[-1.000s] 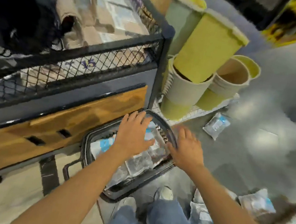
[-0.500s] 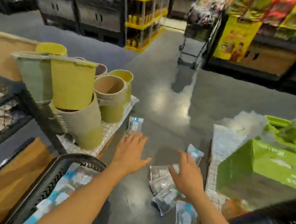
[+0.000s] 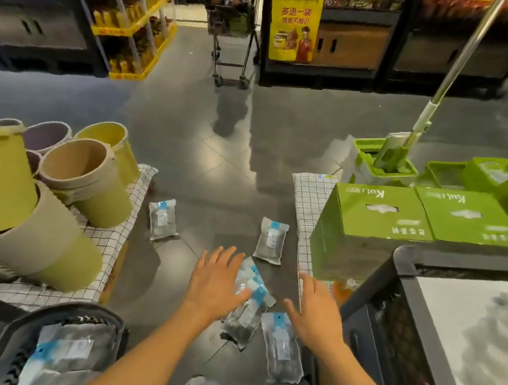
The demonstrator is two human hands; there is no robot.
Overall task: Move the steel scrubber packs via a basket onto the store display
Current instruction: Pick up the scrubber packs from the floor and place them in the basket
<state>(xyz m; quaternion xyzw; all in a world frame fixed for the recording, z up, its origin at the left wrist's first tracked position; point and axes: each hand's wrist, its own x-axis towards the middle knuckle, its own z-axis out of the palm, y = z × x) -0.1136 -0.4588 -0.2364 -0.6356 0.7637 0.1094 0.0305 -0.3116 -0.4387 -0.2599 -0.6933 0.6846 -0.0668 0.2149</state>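
Two green cardboard boxes (image 3: 371, 217) are showing upside-down "Kul" lettering, and a yellow poster (image 3: 294, 22) is reading "多送一袋". Clear blue-labelled steel scrubber packs (image 3: 247, 311) are lying on the grey floor (image 3: 219, 153): a heap between the hands, one beside it and two farther out. More are lying in the black plastic basket (image 3: 7, 336). The left hand (image 3: 215, 281) and right hand (image 3: 315, 312) are spreading straight fingers, gripping nothing.

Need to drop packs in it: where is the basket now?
The basket is at the bottom left of the head view, below the stacked buckets and beside the left forearm.
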